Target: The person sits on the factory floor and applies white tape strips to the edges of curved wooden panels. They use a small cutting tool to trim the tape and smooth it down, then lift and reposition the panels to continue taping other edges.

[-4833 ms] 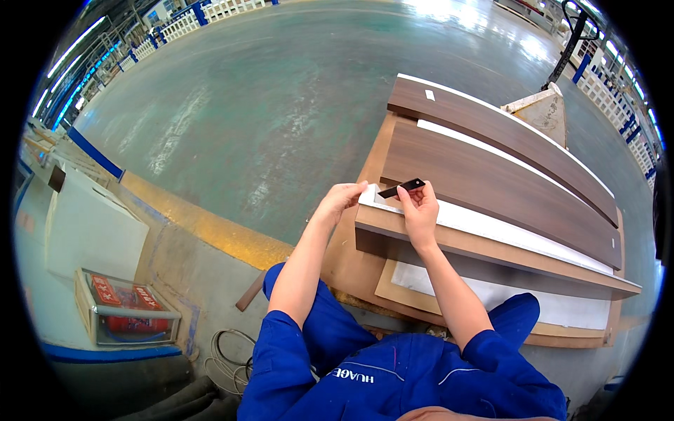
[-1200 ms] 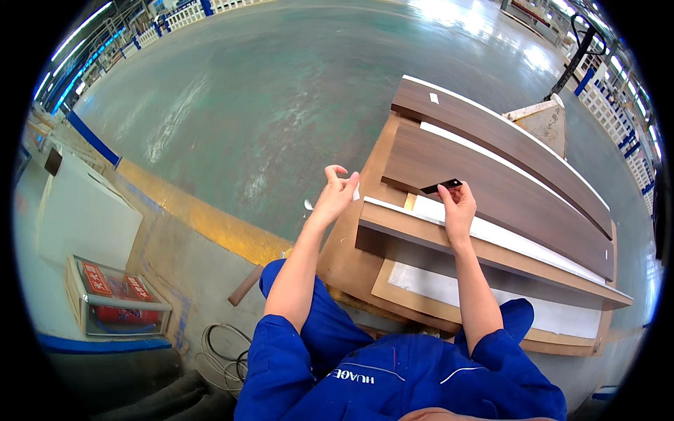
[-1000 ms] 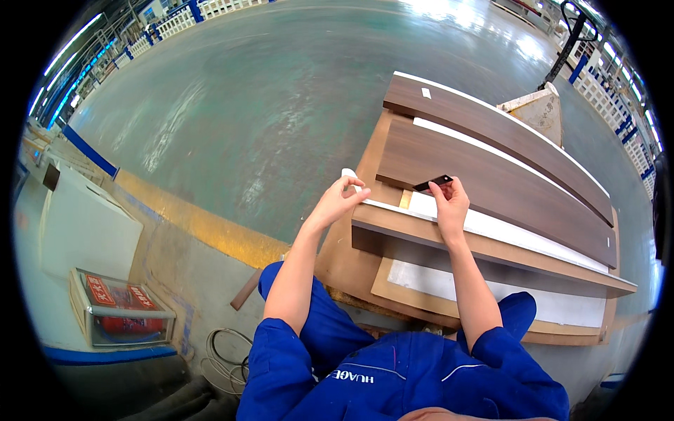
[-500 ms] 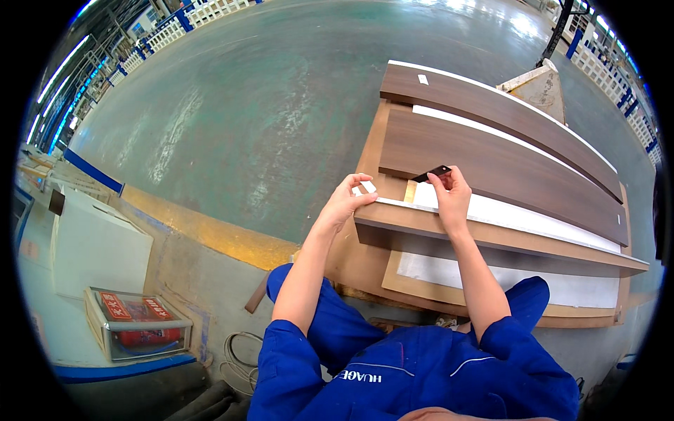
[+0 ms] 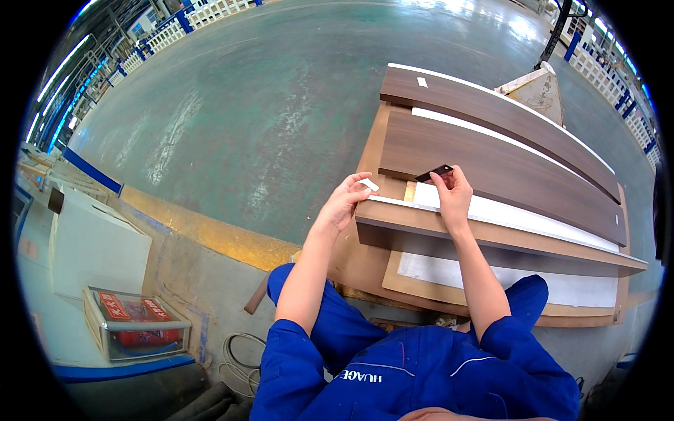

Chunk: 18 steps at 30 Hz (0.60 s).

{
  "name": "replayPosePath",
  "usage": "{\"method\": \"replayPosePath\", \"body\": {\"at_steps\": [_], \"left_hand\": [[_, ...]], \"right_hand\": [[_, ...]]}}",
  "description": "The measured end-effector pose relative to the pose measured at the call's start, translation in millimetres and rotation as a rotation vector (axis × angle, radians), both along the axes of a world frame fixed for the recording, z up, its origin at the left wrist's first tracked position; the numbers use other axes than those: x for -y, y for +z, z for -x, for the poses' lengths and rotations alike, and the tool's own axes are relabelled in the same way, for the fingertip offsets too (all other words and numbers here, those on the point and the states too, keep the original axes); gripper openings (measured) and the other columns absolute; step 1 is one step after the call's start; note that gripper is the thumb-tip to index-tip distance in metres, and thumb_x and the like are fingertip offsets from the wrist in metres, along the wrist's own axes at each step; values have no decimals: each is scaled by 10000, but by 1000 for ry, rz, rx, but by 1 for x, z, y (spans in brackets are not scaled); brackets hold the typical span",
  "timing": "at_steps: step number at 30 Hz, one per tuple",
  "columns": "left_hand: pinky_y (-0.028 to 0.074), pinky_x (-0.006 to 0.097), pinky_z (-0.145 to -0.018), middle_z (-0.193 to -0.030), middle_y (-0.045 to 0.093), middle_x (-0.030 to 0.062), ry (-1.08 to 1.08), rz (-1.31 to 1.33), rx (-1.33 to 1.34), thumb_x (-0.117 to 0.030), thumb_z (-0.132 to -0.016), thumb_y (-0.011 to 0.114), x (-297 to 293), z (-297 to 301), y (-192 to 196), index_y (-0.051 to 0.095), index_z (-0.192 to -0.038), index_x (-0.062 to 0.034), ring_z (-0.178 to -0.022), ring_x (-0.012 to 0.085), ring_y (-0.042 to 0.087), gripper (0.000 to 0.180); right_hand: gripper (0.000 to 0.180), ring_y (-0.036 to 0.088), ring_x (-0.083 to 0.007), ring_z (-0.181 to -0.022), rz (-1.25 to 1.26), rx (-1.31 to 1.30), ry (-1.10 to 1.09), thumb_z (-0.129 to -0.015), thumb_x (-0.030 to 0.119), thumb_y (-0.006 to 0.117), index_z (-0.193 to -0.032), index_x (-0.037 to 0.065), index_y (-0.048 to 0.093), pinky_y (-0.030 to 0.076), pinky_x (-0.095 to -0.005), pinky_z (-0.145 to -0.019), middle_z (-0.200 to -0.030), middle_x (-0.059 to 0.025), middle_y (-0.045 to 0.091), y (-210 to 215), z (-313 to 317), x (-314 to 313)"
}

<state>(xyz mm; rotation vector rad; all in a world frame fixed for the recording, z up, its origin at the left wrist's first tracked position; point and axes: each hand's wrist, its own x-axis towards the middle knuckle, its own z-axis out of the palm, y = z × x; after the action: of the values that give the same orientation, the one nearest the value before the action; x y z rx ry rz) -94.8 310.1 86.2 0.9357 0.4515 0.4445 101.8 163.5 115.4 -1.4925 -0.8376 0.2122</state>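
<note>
Hands first: left hand (image 5: pixel 344 205) has a small white tag (image 5: pixel 369 184) pinched between thumb and fingertips, held just above the left end of the near board (image 5: pixel 491 235). Right hand (image 5: pixel 455 193) grips a small dark scraper-looking tool (image 5: pixel 434 172) at its fingertips, with the tool sticking out up and to the left, over the edge of the next dark board (image 5: pixel 505 165). Can't tell if the tool actually touches the wood or just floats above it. The two hands are apart, with a bit of board between them.

The near board is dark brown with a pale edge strip (image 5: pixel 533 219) running along its top, and the right hand sits right on that strip. Behind it are two more long dark boards, and the far one (image 5: pixel 491 116) carries a little white tag (image 5: pixel 421 82) near its left end. All of it is stacked on lighter brown sheets (image 5: pixel 365 259) on a green floor (image 5: pixel 267 112).

Off to the left is a yellow floor stripe (image 5: pixel 203 235), a white cabinet (image 5: pixel 98 245), and a clear box (image 5: pixel 137 326) with red stuff inside. Person is in blue workwear, and a coil of cable (image 5: pixel 239 358) lies by the left leg.
</note>
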Motion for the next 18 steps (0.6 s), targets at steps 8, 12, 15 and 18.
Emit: {"method": "replayPosePath", "body": {"at_steps": [8,12,15,18], "left_hand": [[452,314,-964,-1270,465,102,-8,-36,68,-19,-850,626,8,10,13,387,-1346,-23,-1119,201,547,551],[483,292,-915,-1328,380,97,72,-423,33,57,-806,641,15,14,18,399,-1353,-32,-1077,177,561,604],[504,274,-871,-1320,341,91,127,-669,8,105,-756,660,17,9,19,428,-1334,-33,-1007,161,587,638],[521,262,-845,-1304,342,92,172,-771,-52,130,-731,662,19,5,23,458,-1317,-37,-952,152,603,642]], "right_hand": [[109,637,-98,-708,-18,-2,-19,-854,54,647,-850,-17,564,481,-233,-655,-756,-57,661,2,0,1],[117,641,-104,-705,-24,-6,-22,-850,58,651,-845,-17,562,482,-235,-656,-753,-62,662,5,2,2],[120,645,-108,-702,-14,8,-26,-846,58,654,-844,-18,561,485,-239,-653,-746,-65,662,4,2,1],[121,650,-111,-701,-11,12,-31,-844,57,656,-844,-18,561,487,-243,-648,-741,-68,662,4,2,2]]}}
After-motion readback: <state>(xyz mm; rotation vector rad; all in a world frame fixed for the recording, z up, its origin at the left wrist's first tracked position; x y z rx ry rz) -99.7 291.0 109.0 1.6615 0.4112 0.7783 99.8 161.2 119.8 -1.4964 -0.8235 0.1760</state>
